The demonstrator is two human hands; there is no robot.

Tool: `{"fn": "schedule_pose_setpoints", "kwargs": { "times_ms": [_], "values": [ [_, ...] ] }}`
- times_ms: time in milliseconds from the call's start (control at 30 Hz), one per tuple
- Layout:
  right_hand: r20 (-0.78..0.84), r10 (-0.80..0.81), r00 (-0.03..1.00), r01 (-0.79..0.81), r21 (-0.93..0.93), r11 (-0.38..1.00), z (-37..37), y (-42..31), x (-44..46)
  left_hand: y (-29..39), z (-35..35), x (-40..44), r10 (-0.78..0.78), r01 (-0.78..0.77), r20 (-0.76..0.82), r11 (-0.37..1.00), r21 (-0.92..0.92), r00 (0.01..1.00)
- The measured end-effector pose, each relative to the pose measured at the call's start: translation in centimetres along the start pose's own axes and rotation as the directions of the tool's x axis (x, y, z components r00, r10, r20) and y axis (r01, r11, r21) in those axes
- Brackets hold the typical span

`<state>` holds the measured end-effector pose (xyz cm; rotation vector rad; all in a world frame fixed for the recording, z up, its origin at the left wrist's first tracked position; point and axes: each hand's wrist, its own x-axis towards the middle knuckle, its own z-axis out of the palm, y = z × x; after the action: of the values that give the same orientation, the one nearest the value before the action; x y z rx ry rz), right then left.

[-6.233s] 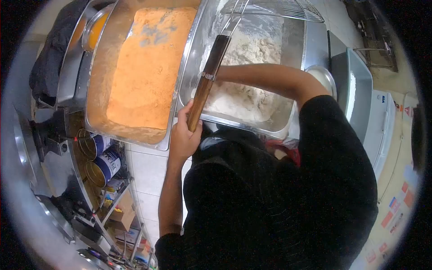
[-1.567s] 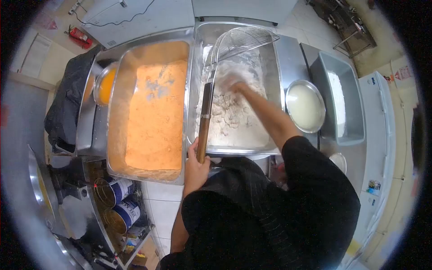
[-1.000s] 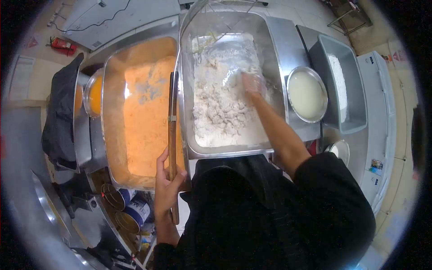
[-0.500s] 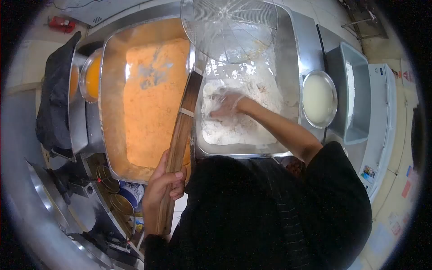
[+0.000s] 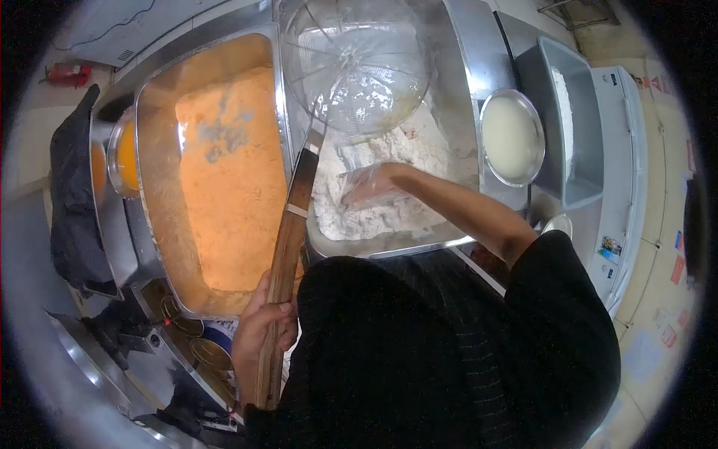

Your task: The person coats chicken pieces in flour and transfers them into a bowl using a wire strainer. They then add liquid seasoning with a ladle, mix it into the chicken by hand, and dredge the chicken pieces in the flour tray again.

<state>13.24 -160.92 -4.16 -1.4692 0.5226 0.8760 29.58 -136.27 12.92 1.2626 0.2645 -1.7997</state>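
My left hand (image 5: 263,327) is closed around the long wooden handle (image 5: 281,258) of a large round wire strainer (image 5: 359,71). The strainer is held over the far part of the right metal tray (image 5: 467,142). Inside that tray lies a bed of white flour (image 5: 348,221). My right hand (image 5: 370,185), in what looks like a clear plastic glove, is down in the flour just in front of the strainer. Its fingertips are sunk in the flour and blurred, so their grip is hidden.
Orange powder (image 5: 232,202) fills the left metal tray (image 5: 161,247). A bowl of orange liquid (image 5: 129,156) stands left of it. To the right are a bowl of pale liquid (image 5: 511,138) and a grey tub (image 5: 550,112). Tins (image 5: 209,352) stand low at the left.
The strainer has come lower and closer to my right hand. My right hand stays in the flour, its fingers deeper and less visible. The whole view has shifted and turned slightly.
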Motion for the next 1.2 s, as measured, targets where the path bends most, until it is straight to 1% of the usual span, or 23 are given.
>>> {"fn": "schedule_pose_setpoints", "kwargs": {
  "times_ms": [67,167,233,267,300,333,367,400,433,500,533,600,633,700,767,800,867,900,933,1033,1067,1133,1200],
  "values": [
    [-0.061,0.008,0.998,-0.008,-0.002,1.0,0.2,-0.2,-0.3,-0.2,0.1,0.1,0.019,-0.018,-0.01,0.999,0.037,1.0],
    [0.014,0.056,0.998,-0.057,0.05,0.997,-0.4,1.5,0.7,-0.5,0.2,0.6,0.051,-0.039,-0.08,0.99,0.136,0.996],
    [0.112,-0.229,0.967,0.211,0.149,0.966,-1.4,4.9,3.2,0.0,-0.3,0.6,-0.004,0.001,0.029,0.994,0.109,1.0],
    [0.119,-0.225,0.967,0.208,0.14,0.968,-2.3,6.9,5.0,-0.1,-0.7,0.8,0.003,-0.006,0.029,0.995,0.1,1.0],
    [0.132,-0.668,0.732,0.679,-0.07,0.73,-3.0,5.7,4.8,-0.4,-1.2,1.1,0.01,-0.014,0.079,0.998,0.061,0.997],
    [0.03,-0.56,0.828,0.547,0.178,0.818,-2.8,5.8,3.1,-0.7,-1.6,1.2,0.02,-0.022,0.127,1.0,0.02,0.992],
    [-0.077,-0.429,0.9,0.411,0.479,0.776,-2.6,5.9,1.1,-0.9,-1.8,1.2,0.035,-0.035,0.134,0.999,0.003,0.99],
    [-0.178,-0.289,0.941,0.326,0.714,0.62,-2.0,3.7,-2.2,-0.9,-1.8,1.1,0.048,-0.046,0.127,0.999,-0.015,0.991],
    [-0.153,-0.15,0.977,0.211,0.816,0.539,-2.5,1.5,-2.9,-0.8,-1.6,1.1,0.051,-0.048,0.158,0.999,-0.024,0.986],
    [-0.233,-0.021,0.972,0.214,0.847,0.486,-5.1,-2.4,-5.8,-0.9,-1.7,1.1,0.055,-0.05,0.188,0.998,-0.031,0.981],
    [-0.234,-0.022,0.972,0.214,0.846,0.488,-6.2,-2.7,-6.0,-1.0,-2.0,1.2,0.057,-0.049,0.209,0.998,-0.043,0.976],
    [-0.642,-0.072,0.763,0.561,0.603,0.567,-7.7,-2.8,-6.5,-1.1,-2.2,1.2,0.057,-0.045,0.237,0.997,-0.055,0.97],
    [-0.643,-0.07,0.762,0.559,0.601,0.571,-7.5,-2.2,-6.9,-1.1,-2.2,1.2,0.054,-0.044,0.217,0.998,-0.049,0.975],
    [-0.904,-0.073,0.421,0.604,0.22,0.766,-6.7,-0.3,-7.2,-1.1,-2.3,1.1,0.055,-0.043,0.199,0.997,-0.063,0.978],
    [-0.887,0.103,0.45,0.521,0.355,0.776,-5.4,3.1,-7.6,-1.1,-2.4,1.0,0.043,-0.03,0.214,0.998,-0.064,0.976],
    [-0.867,0.029,0.498,0.358,0.236,0.903,-4.3,5.2,-7.4,-1.2,-2.3,1.1,0.047,-0.03,0.214,0.996,-0.085,0.976],
    [-0.828,-0.027,0.56,0.185,0.093,0.978,-3.0,8.2,-5.3,-1.0,-1.8,1.1,0.084,-0.079,0.114,0.996,-0.049,0.99],
    [-0.783,-0.023,0.622,-0.172,-0.165,0.971,-2.5,8.7,-3.4,-0.3,-1.4,0.9,0.085,-0.079,0.141,0.996,-0.046,0.986],
    [-0.739,0.011,0.673,-0.473,-0.42,0.775,-2.0,8.4,-1.9,0.1,-1.4,0.8,0.081,-0.076,0.139,0.996,-0.044,0.987],
    [-0.698,0.045,0.715,-0.369,-0.321,0.872,0.8,3.7,0.2,0.7,-1.5,0.5,0.076,-0.068,0.249,0.997,-0.041,0.966],
    [-0.703,-0.092,0.705,-0.301,-0.414,0.859,1.4,3.8,1.3,0.9,-1.4,0.5,0.084,-0.08,0.238,0.996,-0.027,0.968],
    [-0.699,-0.221,0.681,-0.242,-0.499,0.832,2.5,3.2,2.5,0.9,-1.3,0.6,0.085,-0.086,0.231,0.996,-0.008,0.969],
    [-0.612,-0.173,0.772,-0.214,-0.505,0.836,4.7,-1.9,0.1,0.7,-1.1,0.7,0.104,-0.11,0.229,0.994,0.014,0.968]
  ]
}}
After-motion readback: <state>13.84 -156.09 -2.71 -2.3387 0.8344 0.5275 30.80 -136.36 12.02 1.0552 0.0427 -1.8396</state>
